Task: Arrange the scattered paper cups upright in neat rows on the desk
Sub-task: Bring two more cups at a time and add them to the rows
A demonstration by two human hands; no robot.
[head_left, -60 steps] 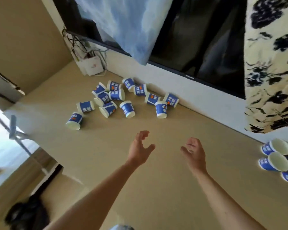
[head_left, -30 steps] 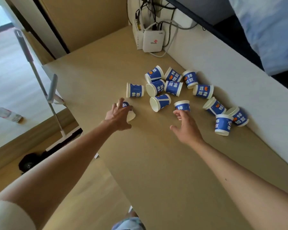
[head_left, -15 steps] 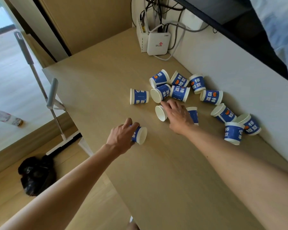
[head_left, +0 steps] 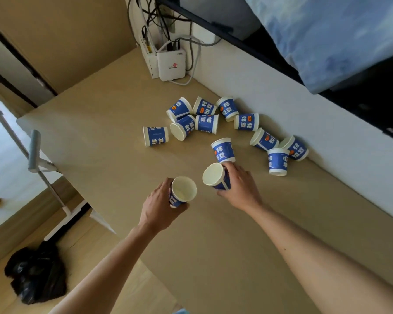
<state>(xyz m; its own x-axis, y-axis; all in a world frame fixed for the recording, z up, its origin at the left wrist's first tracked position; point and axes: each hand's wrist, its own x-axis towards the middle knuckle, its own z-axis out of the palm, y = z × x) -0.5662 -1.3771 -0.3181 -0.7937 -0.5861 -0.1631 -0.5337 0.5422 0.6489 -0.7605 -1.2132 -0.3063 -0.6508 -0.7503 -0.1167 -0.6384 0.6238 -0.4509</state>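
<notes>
Cups [head_left: 206, 123] lie in a heap near the wall [head_left: 281, 105], most of them on their sides. A blink ago my two hands were down on two cups that lay flat on the desk [head_left: 100, 132]. Now both cups are picked up.

My left hand [head_left: 159, 207] has its fingers curled round the left cup [head_left: 183, 191], and its mouth points up. My right hand [head_left: 241, 189] wraps fingers and thumb round the right cup [head_left: 214, 177]. That one is tipped, with its mouth turned to the left. The two cups are just in front of the heap, near each other but apart. I cannot tell if they touch the desk.

I think the first row can start right here. No cup is in a row yet, so nearly all the job is left.

The desk is pale wood. A white box [head_left: 171, 66] with wires sits in the far corner. A black bag [head_left: 36, 270] lies on the floor [head_left: 77, 245], near a grey pole [head_left: 34, 148].
</notes>
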